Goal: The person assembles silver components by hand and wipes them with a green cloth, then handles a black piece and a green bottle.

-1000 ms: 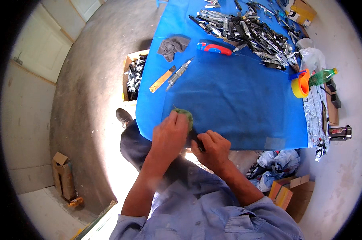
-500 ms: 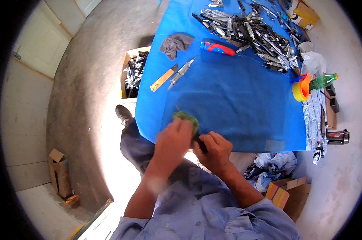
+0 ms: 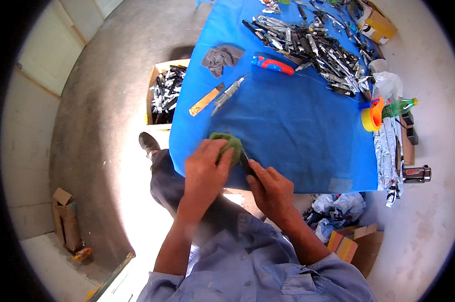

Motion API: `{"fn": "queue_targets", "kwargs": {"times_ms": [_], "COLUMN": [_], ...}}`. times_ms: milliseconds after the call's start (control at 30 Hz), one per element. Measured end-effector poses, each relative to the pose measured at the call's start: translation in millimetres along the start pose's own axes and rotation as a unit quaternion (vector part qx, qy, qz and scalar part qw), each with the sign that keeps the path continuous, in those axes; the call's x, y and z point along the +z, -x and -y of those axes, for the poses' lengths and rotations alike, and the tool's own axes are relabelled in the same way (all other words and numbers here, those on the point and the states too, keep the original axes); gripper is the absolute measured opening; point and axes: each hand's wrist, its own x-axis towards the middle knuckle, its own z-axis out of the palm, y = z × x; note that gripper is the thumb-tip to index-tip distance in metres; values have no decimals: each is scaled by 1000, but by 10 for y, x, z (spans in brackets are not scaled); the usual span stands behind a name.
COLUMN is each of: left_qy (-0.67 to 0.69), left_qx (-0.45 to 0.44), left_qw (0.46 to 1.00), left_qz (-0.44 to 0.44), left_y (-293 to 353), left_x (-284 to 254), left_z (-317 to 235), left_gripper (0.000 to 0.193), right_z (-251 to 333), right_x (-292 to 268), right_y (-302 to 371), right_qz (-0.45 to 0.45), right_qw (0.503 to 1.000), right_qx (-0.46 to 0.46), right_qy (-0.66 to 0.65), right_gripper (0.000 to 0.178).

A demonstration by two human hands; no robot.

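Near the table's front edge, my left hand (image 3: 206, 170) is closed on a crumpled green cloth (image 3: 232, 145). My right hand (image 3: 273, 187) grips a slim dark rod-like piece (image 3: 244, 162), its thin tip pointing up and away. The cloth lies against the left side of this piece, close to its far end. Just beyond my hands are a slim silver-grey part (image 3: 228, 95) with a pointed end and a flat strip with a wood-coloured handle and dark end (image 3: 206, 99). What exactly the dark piece is cannot be made out.
A blue-covered table (image 3: 298, 121) carries a heap of slim black and silver parts (image 3: 318, 50), a grey cloth (image 3: 222, 59) and a red-and-blue tool (image 3: 273, 65). Tape rolls (image 3: 372, 116) and a green bottle (image 3: 401, 107) are at right. A carton of parts (image 3: 152, 95) stands left.
My left hand has moved slightly left and down with the green cloth, uncovering more of the dark piece. My right hand is a little lower. The view has shifted slightly.
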Motion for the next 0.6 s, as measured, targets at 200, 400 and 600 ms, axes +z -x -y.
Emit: {"fn": "queue_targets", "kwargs": {"times_ms": [200, 400, 600], "left_qy": [-49, 47, 23], "left_qx": [29, 31, 24], "left_qw": [988, 992, 998], "left_qz": [141, 116, 57], "left_y": [155, 307, -91], "left_x": [177, 92, 197], "left_z": [-195, -155, -46], "left_gripper": [14, 14, 13], "right_z": [-35, 8, -92], "right_x": [-31, -110, 11], "right_y": [35, 31, 25], "right_qz": [16, 45, -21], "right_qw": [1000, 998, 991], "right_qx": [-10, 30, 56], "right_qy": [0, -12, -122], "right_gripper": [53, 44, 36]}}
